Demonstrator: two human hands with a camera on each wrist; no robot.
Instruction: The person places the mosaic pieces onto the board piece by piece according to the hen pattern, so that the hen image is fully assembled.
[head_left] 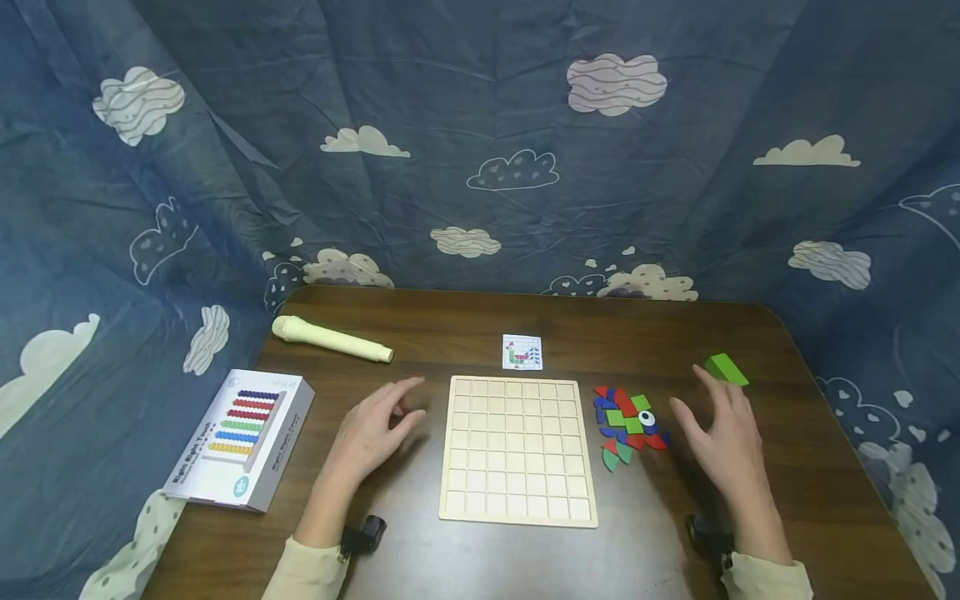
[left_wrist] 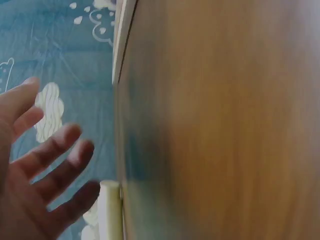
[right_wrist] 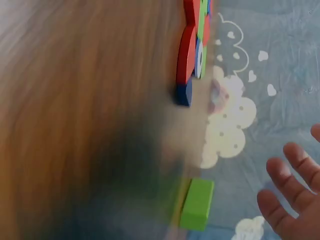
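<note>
My left hand (head_left: 375, 429) hovers left of the wooden grid board (head_left: 517, 450), fingers loosely bent and holding nothing. In the left wrist view its fingers (left_wrist: 65, 155) are spread apart. My right hand (head_left: 723, 433) is between the pile of coloured pieces (head_left: 626, 421) and a green block (head_left: 726, 369), with its fingers relaxed and nothing in them. The pile has red, blue and green flat shapes and a round white eye piece (head_left: 647, 418). In the right wrist view the green block (right_wrist: 197, 204) lies beyond the fingertips.
A small pattern card (head_left: 522, 352) lies behind the board. At the back left is a cream microphone-shaped stick (head_left: 330, 337). A white box with a bead-rack picture (head_left: 240, 437) lies at the table's left edge. A blue cloud-print curtain (head_left: 480, 125) hangs behind the table.
</note>
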